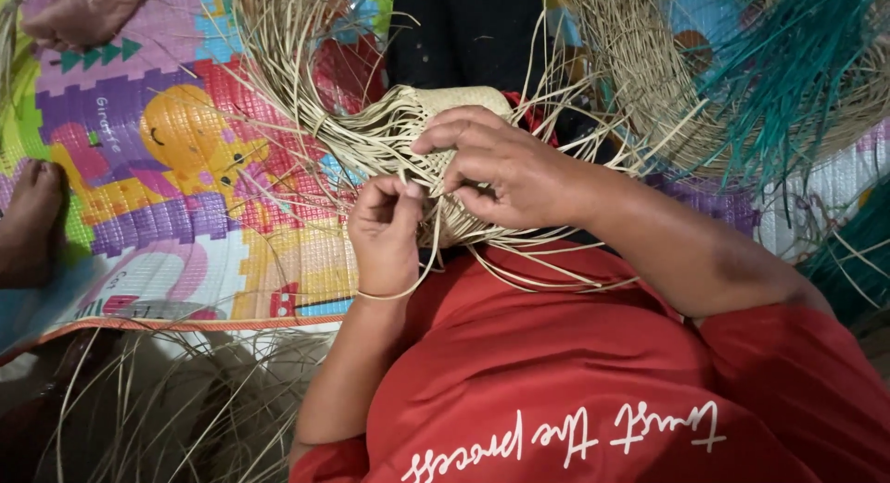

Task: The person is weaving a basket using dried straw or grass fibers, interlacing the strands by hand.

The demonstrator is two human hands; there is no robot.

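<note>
A partly woven straw piece (461, 101) of pale natural fibre rests on my lap, with many loose strands fanning out to the left and right. My right hand (501, 163) lies over its woven edge, fingers pressing on the strands. My left hand (385, 228) sits just below and left of it, fingers pinched on a thin straw strand (419, 265) that curls down past my wrist. I wear a red shirt (575, 381).
A colourful play mat (176, 168) covers the floor to the left. Another person's feet (32, 219) rest on it at the left edge and top left. A woven straw piece (649, 84) with teal fibres (788, 66) lies at top right. Loose straw (167, 409) lies at bottom left.
</note>
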